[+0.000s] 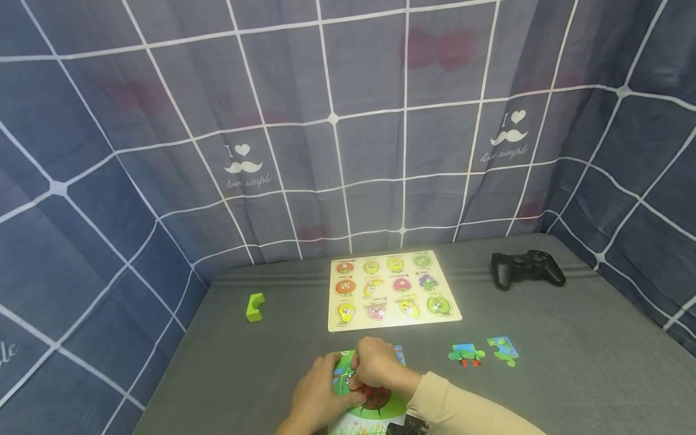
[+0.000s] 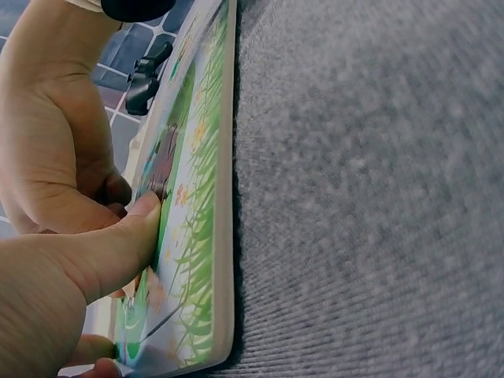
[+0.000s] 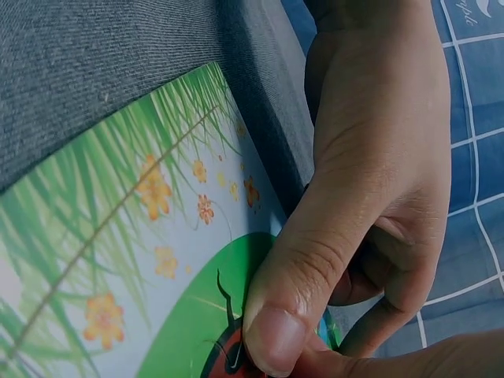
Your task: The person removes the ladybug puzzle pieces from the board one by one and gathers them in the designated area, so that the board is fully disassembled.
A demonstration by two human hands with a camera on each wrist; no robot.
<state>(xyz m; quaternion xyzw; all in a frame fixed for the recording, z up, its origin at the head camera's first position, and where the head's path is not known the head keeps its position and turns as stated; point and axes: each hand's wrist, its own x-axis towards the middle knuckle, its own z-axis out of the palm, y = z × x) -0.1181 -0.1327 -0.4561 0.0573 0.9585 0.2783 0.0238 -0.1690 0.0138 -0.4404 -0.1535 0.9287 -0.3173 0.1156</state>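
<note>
Pressing puzzle (image 1: 377, 399): left hand (image 1: 321, 391), thumb spread. Right hand (image 1: 379, 364) atop, curled, can't tell if pinching. Pieces (image 1: 464, 351) right of puzzle.

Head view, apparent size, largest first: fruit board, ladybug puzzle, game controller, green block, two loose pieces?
1. Fruit board and ladybug puzzle: order unsure; the puzzle is nearer, partly hidden and runs to the frame edge.
2. Game controller
3. Left loose piece and right loose piece: about alike.
4. Green block

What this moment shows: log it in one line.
left hand: thumb on ladybug puzzle | right hand: fingers curled at puzzle, hold unclear | two loose pieces: right of puzzle
</note>
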